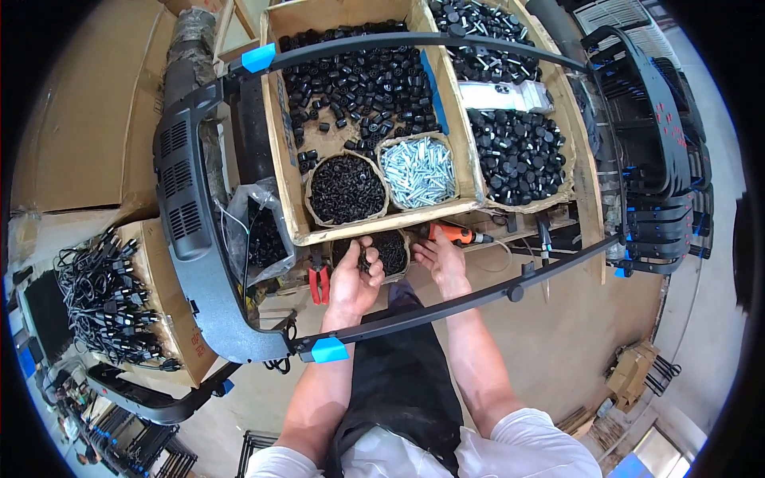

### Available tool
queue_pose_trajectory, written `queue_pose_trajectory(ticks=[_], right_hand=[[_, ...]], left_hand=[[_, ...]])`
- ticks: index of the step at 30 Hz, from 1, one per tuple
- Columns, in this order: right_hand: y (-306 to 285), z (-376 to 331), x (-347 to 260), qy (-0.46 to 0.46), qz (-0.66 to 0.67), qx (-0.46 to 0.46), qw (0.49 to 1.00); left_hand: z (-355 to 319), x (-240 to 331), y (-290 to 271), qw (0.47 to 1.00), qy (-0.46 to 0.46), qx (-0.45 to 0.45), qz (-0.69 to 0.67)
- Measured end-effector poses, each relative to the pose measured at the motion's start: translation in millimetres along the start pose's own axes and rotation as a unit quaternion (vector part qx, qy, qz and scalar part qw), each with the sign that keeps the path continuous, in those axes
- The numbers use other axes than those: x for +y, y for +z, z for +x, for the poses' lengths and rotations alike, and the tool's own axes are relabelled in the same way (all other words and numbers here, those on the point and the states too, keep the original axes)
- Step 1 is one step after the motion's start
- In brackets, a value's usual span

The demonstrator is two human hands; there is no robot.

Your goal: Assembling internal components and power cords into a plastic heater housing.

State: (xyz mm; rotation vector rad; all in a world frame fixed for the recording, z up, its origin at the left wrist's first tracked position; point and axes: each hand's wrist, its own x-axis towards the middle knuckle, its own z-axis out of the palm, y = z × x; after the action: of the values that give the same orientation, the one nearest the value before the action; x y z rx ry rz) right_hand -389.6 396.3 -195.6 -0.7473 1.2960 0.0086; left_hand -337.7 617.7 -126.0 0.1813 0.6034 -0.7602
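My left hand [355, 279] is curled closed in front of a round tub of small black screws [390, 252], and a few dark screws show between its thumb and fingers. To its right, my right hand [441, 261] has its fingers apart beside an orange power screwdriver [453, 233]. Its fingertips overlap the tool's near end, and whether they touch it is hard to make out. Both forearms reach under the near bar of a dark frame [454, 304], which lies across the bench around the parts box. Red-handled pliers [319, 284] hang left of my left hand.
A divided wooden box [280, 171] holds black plastic caps, a tub of black screws [347, 188], a tub of silver pins [418, 172] and black knob bolts [516, 155]. Left stands a carton of bundled cables [107, 299]. Similar frames [657, 167] are stacked at right.
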Motion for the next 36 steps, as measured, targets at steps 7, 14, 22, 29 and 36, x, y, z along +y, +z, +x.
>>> queue_pose_trajectory(ticks=[7,14,22,29,36], right_hand=[[16,19,-11,0.006,0.046,0.048,0.998],[-83,4,-54,0.103,0.149,-0.278,0.943],[-175,-124,-36,0.113,0.173,-0.224,0.953],[-103,-262,-121,-0.111,-0.087,-0.397,0.907],[38,-304,-176,-0.465,-0.265,-0.603,0.591]], left_hand=[[-47,-23,-2,0.978,0.044,0.014,0.205],[-112,-46,-31,0.960,-0.056,-0.029,0.273],[-186,-48,-17,0.952,-0.114,0.007,0.282],[-223,-51,62,0.958,0.067,0.074,0.270],[-198,-37,96,0.951,0.241,0.008,0.191]])
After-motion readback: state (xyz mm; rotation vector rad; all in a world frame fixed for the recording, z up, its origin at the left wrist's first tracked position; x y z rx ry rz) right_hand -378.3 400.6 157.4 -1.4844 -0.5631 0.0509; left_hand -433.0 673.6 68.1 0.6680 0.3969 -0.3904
